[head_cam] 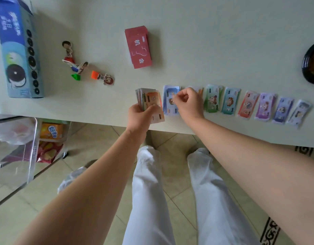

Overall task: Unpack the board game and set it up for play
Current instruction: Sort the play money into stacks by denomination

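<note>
Along the bench (223, 41) note piles (230, 103) are laid — an unsorted stack (149, 99) is clasped in the left hand (140, 117); whether the right hand (189, 103) has anything in its curled grip cannot be told.

One wide-angle camera sits at the person's head and looks steeply down and a little forward, so the pale counter (205, 23) fills the upper half of the frame, its near edge slanting down towards the right. Both bare forearms reach in from the lower corners to the left hand (140, 117) and right hand (189, 103), close under the lens at mid-frame, with white trouser legs (149, 191) and tiled floor (179, 147) below. The frame edges cut a blue box (16, 50) far left and a dark dish (313, 64) far right.
</note>
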